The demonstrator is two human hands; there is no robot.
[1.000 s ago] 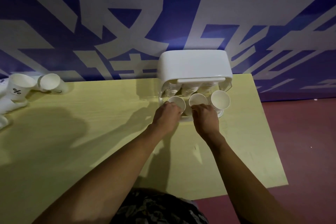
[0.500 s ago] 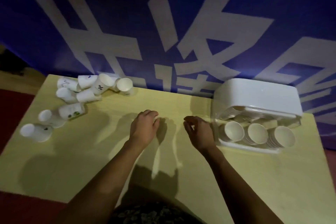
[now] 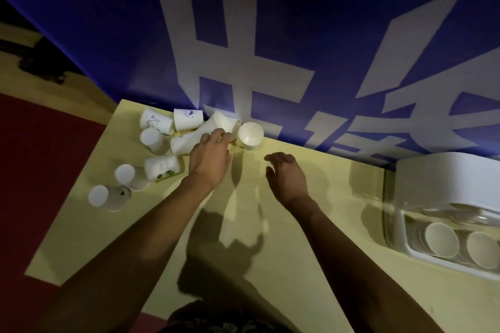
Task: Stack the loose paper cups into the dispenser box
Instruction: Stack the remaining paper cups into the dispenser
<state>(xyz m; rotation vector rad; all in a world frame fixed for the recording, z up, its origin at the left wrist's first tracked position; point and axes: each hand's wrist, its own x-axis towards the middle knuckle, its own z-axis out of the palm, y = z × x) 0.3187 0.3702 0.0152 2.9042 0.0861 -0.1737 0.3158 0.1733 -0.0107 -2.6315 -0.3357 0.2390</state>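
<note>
Several loose white paper cups (image 3: 159, 149) lie scattered at the table's far left corner, some on their sides, some upside down. My left hand (image 3: 209, 155) reaches into the pile, its fingertips touching a cup lying on its side (image 3: 194, 136). One cup (image 3: 250, 134) lies on its side with its mouth toward me, just right of that hand. My right hand (image 3: 286, 174) hovers over the table with loosely curled fingers, holding nothing. The white dispenser box (image 3: 443, 184) stands at the far right, with rows of nested cups (image 3: 441, 239) showing at its front.
The pale yellow table (image 3: 311, 278) stands against a blue banner with large white characters (image 3: 243, 48). A dark red floor (image 3: 40, 170) lies past the table's left edge. Bare tabletop stretches between the cup pile and the dispenser.
Both hands left the dispenser and moved left across the table. My left hand now touches the cup pile; my right hand trails behind it. The view swung left.
</note>
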